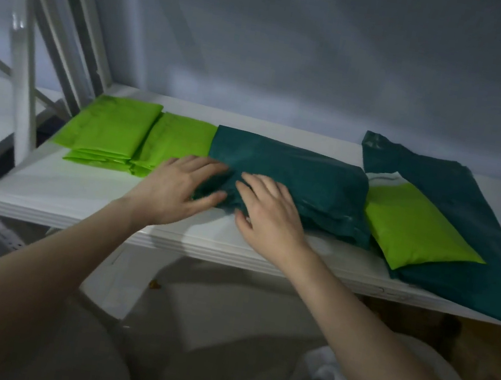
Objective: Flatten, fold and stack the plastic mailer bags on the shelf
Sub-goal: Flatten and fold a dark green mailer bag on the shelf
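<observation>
Nearest to me are my two bare forearms, reaching up and away to the white shelf board (pixel 55 188). My left hand (pixel 174 187) lies with fingers spread and nearly straight on the near left corner of the folded dark green plastic mailer bag (pixel 297 177), thumb tip against its front edge. My right hand (pixel 268 212) lies just beside it, fingers fanned flat on the same bag, thumb at the edge nearest me. Neither hand pinches anything; both press palm-down.

The dark green bag lies under and beyond my fingers, at the middle of the shelf. Left of my left hand, touching the bag's far edge, are two stacks of folded lime green plastic mailers (pixel 139 136). Right of my right hand a puffy lime green mailer pouch (pixel 414 225) lies on an unfolded dark green plastic sheet (pixel 479 226) that overhangs the shelf front.

I judge this to be the flattening step. The film looks thin, light, soft and slick, so it should trap air and spring back or slide under a push. I would hold one corner down with one hand, sweep the other flat toward the open end, then take hold at the folded edge.
</observation>
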`<action>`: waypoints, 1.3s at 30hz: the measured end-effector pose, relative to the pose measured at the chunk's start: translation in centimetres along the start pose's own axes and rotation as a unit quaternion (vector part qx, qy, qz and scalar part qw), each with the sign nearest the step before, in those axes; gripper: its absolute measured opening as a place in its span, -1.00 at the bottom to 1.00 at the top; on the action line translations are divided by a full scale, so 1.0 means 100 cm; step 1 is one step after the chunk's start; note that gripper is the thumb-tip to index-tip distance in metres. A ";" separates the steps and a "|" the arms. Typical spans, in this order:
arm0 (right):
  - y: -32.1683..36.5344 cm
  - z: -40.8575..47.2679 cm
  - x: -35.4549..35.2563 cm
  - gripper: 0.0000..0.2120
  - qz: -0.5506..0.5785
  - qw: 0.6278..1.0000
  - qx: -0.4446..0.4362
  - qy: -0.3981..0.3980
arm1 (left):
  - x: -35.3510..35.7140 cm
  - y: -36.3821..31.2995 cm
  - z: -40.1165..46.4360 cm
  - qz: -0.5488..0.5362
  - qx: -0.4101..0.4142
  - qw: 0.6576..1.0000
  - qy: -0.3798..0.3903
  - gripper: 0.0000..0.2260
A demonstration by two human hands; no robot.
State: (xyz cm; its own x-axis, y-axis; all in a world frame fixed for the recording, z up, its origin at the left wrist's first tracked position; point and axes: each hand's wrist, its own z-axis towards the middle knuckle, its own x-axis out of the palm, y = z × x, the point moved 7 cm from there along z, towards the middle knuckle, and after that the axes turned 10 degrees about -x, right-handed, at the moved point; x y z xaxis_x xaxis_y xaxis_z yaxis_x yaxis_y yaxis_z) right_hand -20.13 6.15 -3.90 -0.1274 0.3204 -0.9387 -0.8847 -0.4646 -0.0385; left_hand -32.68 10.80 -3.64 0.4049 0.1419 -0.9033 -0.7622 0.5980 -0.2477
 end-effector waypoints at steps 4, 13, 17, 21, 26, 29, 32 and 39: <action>0.024 -0.003 0.016 -0.56 -0.002 0.999 -0.008 0.045 | 0.013 0.009 -0.023 0.087 0.064 0.994 0.023 -0.60; 0.036 -0.003 0.041 -0.60 -0.021 0.993 0.012 0.113 | 0.037 0.021 -0.028 0.124 0.060 0.988 0.076 -0.78; 0.036 -0.005 0.053 -0.57 -0.002 0.987 0.006 0.158 | 0.038 0.022 -0.025 0.084 -0.005 0.993 0.077 -0.75; 0.036 -0.003 0.054 -0.52 0.004 0.986 0.025 0.168 | 0.036 0.011 -0.031 0.085 0.015 0.995 0.052 -0.56; 0.036 -0.001 0.057 -0.50 -0.013 0.982 0.049 0.181 | 0.044 -0.006 -0.041 0.170 0.061 0.983 0.016 -0.60; 0.037 -0.002 0.058 -0.51 -0.011 0.982 0.062 0.180 | 0.049 -0.007 -0.042 0.167 0.049 0.985 0.023 -0.59; 0.035 -0.009 0.059 -0.52 -0.002 0.982 0.072 0.177 | 0.052 -0.008 -0.045 0.174 0.044 0.983 0.030 -0.54; 0.008 -0.027 0.050 -0.51 0.000 0.977 0.067 0.201 | 0.050 -0.013 -0.038 0.203 0.038 0.978 0.023 -0.52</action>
State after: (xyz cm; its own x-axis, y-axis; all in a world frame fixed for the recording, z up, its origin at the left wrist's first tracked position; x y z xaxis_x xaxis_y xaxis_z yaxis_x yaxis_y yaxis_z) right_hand -20.25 5.11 -9.56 0.0348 -0.0417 -0.9985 -0.9386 -0.3446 -0.0183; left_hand -31.54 7.73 -9.17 0.0532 0.3457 -0.9368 -0.8149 0.5573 0.1594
